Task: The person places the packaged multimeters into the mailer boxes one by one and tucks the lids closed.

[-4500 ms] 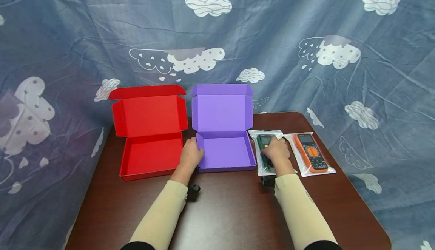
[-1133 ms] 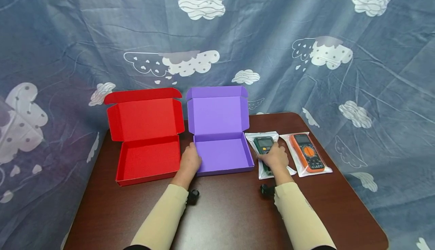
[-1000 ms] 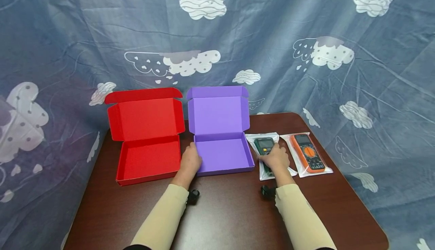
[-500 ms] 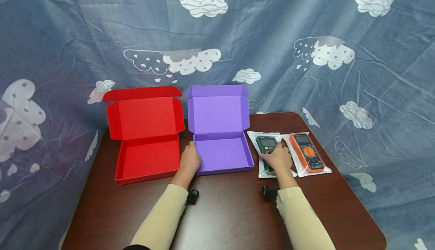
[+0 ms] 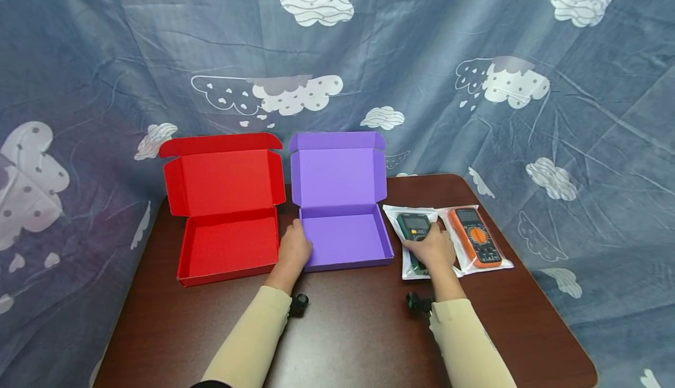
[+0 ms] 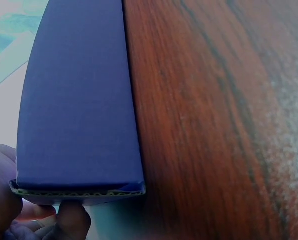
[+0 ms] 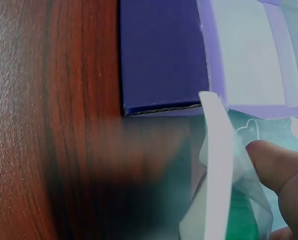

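Note:
My left hand (image 5: 295, 248) holds the left wall of an open purple box (image 5: 345, 240), at its front corner. In the left wrist view, fingertips (image 6: 73, 220) show just past the corner of the purple wall. My right hand (image 5: 433, 251) spans a green multimeter (image 5: 415, 224) in a clear plastic bag, thumb on its left side and fingers on its right. The hand hides the meter's lower half. In the right wrist view, the thumb (image 7: 279, 162) lies along the bag (image 7: 216, 175), and green shows through the plastic.
Left of the purple box stands an open red box (image 5: 232, 247). An orange multimeter (image 5: 477, 237) in a clear bag lies at the right, close beside the green one's bag. Everything is on a dark brown table (image 5: 358, 323), with a blue cloud-print curtain (image 5: 422, 36) behind.
Over these seconds my right hand shifts from reaching over the green multimeter's upper part to spanning its sides. The bag moves slightly. My left hand stays at the purple box.

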Demonstrator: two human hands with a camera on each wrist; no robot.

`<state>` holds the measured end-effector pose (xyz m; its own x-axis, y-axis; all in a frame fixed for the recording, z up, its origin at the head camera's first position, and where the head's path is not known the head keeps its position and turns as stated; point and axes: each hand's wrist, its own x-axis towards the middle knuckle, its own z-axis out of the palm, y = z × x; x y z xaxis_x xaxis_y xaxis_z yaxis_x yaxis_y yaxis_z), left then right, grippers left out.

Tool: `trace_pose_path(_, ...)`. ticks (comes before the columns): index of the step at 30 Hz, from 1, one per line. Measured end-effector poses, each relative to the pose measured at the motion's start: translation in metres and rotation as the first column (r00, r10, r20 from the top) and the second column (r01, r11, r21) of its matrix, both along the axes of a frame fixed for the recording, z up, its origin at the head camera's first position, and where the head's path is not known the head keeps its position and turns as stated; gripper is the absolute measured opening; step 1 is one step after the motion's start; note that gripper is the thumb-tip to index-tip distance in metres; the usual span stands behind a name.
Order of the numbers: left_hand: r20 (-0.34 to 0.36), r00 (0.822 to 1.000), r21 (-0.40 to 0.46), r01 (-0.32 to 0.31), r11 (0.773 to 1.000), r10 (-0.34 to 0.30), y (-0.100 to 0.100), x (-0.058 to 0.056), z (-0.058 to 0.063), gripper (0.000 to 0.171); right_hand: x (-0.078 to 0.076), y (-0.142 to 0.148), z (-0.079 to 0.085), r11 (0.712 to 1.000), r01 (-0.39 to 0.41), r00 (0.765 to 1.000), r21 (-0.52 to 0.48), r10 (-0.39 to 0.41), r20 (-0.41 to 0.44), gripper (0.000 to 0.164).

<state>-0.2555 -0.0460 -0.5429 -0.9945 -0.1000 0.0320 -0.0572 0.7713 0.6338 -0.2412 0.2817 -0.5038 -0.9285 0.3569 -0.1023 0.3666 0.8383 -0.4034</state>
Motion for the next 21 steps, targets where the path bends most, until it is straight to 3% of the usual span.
trace_pose_path(21, 0.05, 0.999, -0.005, -0.004, 1.0, 0.004, 0.001, 0.0, 0.006, 0.04, 0.015, -0.006, 0.016, 0.998, -0.053, 0.998, -0.022, 0.052, -0.041, 0.1)
